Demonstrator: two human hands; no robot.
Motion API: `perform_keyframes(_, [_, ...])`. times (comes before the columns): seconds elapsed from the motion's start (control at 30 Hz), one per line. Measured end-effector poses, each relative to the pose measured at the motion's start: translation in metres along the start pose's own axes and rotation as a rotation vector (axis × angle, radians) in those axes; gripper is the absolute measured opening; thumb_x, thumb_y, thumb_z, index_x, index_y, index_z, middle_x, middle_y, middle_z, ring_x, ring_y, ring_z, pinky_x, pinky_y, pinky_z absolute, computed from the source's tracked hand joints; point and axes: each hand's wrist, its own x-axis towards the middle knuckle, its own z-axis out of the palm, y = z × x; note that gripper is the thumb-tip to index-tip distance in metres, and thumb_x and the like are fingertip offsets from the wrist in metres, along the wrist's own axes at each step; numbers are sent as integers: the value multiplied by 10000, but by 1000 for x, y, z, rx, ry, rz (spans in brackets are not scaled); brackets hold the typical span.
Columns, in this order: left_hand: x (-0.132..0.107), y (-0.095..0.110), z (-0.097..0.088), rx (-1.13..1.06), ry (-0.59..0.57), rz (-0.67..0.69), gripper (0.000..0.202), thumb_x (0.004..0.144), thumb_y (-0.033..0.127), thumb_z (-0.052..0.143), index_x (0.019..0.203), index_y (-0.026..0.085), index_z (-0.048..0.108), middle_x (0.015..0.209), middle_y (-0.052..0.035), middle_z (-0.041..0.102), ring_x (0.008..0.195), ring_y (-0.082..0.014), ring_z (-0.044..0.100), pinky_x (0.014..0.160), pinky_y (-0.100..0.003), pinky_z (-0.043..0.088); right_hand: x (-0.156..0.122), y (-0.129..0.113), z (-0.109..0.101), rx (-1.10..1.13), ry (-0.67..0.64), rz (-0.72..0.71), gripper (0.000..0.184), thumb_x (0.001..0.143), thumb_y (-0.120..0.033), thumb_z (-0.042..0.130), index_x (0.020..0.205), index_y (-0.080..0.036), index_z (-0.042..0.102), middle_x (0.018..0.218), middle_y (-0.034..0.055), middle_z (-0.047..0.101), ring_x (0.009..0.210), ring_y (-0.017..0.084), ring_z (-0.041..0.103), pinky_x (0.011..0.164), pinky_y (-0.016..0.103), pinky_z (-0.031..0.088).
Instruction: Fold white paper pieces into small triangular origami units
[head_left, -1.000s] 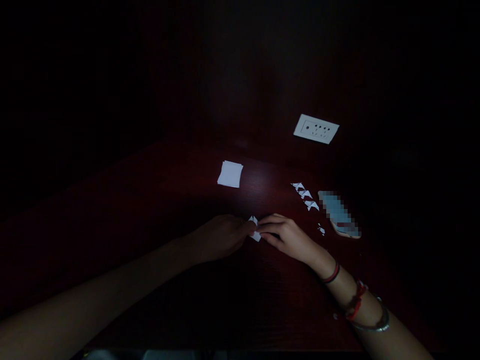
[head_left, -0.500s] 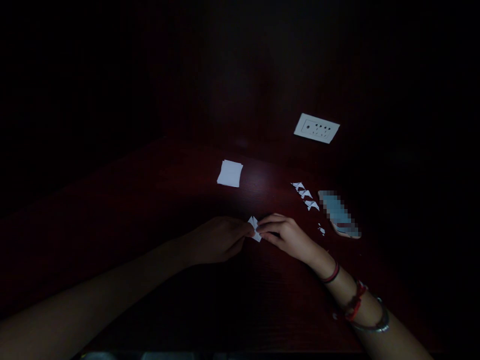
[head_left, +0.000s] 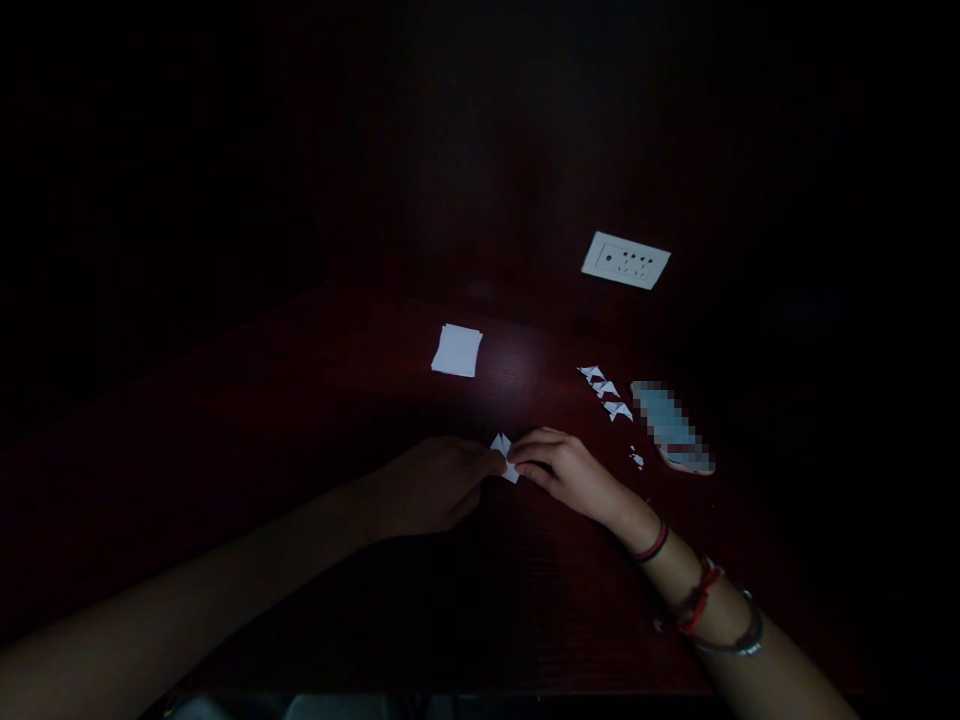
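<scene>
A small white folded piece of paper [head_left: 510, 470] lies low over the dark red table, between my two hands. My left hand [head_left: 439, 485] pinches its left side, with the thumb laid on top. From the right, my right hand [head_left: 566, 470] grips the other side with thumb and fingers. A narrow slit or fold line shows at the paper's upper end. Fingertips hide part of the paper. Bracelets [head_left: 701, 595] circle my right wrist and forearm.
A stack of white square sheets [head_left: 457, 351] lies beyond my hands. To the right are several folded paper figures [head_left: 616, 410], small paper scraps [head_left: 637, 458] and a blurred phone [head_left: 673, 428]. A wall socket [head_left: 626, 261] is behind them on the dark red panel.
The view has shifted slightly, so the items on the right appear a little further left. Both hands keep their hold on the folded paper, with almost no other movement.
</scene>
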Motion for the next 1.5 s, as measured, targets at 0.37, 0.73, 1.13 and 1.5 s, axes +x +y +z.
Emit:
perform_keyframes(0.37, [0, -6, 2, -69, 6, 1, 375, 735, 73, 392, 1088, 196, 423, 1033, -35, 540, 900, -163, 526, 800, -305, 401, -1, 3, 1, -43, -13, -43, 218, 807, -170, 455, 963, -207, 603, 967, 38, 574, 910, 134, 507, 806, 281, 416])
perform_keyframes(0.73, [-1, -8, 4, -94, 12, 8, 359, 753, 74, 389, 1089, 197, 417, 1057, -30, 531, 940, -156, 508, 832, -300, 382, -2, 4, 1, -48, -23, -36, 241, 810, -185, 454, 1023, -207, 564, 951, 37, 590, 889, 139, 520, 789, 291, 421])
perform_keyframes(1.13, [0, -9, -1, -89, -14, 44, 362, 761, 69, 390, 1095, 208, 420, 1059, -24, 548, 924, -151, 529, 808, -292, 402, -3, 2, -1, -120, -64, -56, 251, 814, -148, 431, 988, -228, 594, 985, 32, 571, 912, 142, 515, 811, 294, 418])
perform_keyframes(1.5, [0, -10, 0, -63, -28, 14, 481, 757, 77, 394, 1212, 194, 294, 1061, -48, 552, 906, -176, 538, 771, -302, 411, -5, 4, 0, -89, -59, -58, 264, 809, -138, 440, 1009, -236, 581, 997, 28, 562, 915, 139, 518, 806, 299, 416])
